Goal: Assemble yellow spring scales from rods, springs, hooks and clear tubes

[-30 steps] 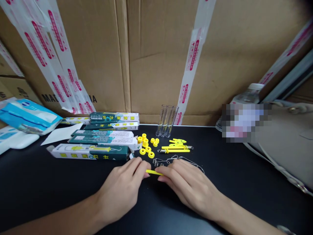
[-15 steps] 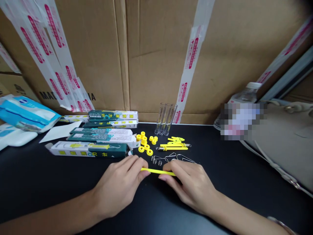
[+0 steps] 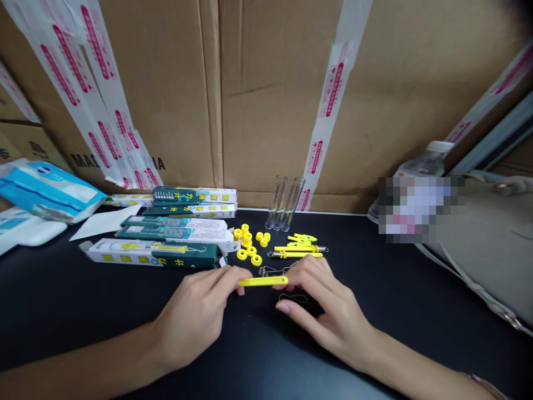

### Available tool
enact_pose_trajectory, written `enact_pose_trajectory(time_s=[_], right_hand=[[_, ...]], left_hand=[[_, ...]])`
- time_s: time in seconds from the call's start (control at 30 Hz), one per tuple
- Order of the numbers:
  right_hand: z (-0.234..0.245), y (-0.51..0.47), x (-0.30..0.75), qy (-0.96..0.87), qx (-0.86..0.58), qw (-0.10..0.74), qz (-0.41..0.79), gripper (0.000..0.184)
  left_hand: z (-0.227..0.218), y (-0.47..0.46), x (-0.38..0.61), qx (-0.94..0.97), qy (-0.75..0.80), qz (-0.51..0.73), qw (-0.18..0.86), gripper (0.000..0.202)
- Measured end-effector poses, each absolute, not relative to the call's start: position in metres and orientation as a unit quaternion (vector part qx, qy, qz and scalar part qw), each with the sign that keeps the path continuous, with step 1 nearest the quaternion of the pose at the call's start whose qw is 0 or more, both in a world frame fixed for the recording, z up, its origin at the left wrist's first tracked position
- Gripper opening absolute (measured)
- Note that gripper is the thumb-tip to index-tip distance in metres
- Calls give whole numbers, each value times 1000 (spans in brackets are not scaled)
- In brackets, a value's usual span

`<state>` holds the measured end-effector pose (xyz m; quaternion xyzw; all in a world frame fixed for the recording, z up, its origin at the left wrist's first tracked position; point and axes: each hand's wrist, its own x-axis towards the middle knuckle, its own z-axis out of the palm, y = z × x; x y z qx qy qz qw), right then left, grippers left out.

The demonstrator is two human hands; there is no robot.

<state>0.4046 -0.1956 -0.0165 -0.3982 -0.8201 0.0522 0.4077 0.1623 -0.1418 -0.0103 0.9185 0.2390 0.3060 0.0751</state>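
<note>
A slim yellow plastic rod (image 3: pixel 264 281), with a small hole near its right end, is pinched at its left end by my left hand (image 3: pixel 200 303). Beside the rod's right end, my right hand (image 3: pixel 328 305) has its thumb apart from its fingers; nothing shows gripped in it. A thin wire loop (image 3: pixel 293 299) shows in the gap between that thumb and the fingers. Just beyond my hands lie metal wire hooks (image 3: pixel 272 271), partly covered by my right fingers. Yellow rods with springs (image 3: pixel 300 251) and several yellow ring caps (image 3: pixel 246 240) lie farther back.
Three clear tubes (image 3: pixel 285 204) stand upright near the cardboard wall (image 3: pixel 258 111). Printed narrow boxes (image 3: pixel 154 253) lie at left, with a blue packet (image 3: pixel 54 189) beyond. A plastic bottle (image 3: pixel 435 158) and a beige bag (image 3: pixel 491 244) are at right.
My right hand has let go of the rod and its thumb and fingers have parted. The rod's right end has risen and now shows, while my left hand keeps hold.
</note>
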Motion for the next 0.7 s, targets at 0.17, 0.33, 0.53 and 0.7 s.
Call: enact_pose_trajectory(time_s=[0.17, 0.33, 0.53, 0.7], right_hand=[[-13, -199, 402, -841, -373, 391, -14, 23], [-17, -198, 402, -812, -414, 412, -22, 20], [-19, -196, 403, -797, -418, 434, 29, 6], [-18, -197, 402, -793, -419, 441, 27, 11]], left_hand=[[-9, -144, 165, 927, 240, 289, 11, 28], [-5, -146, 166, 929, 229, 290, 26, 25], [-7, -144, 166, 931, 238, 273, 45, 27], [-10, -144, 166, 884, 293, 316, 180, 10]])
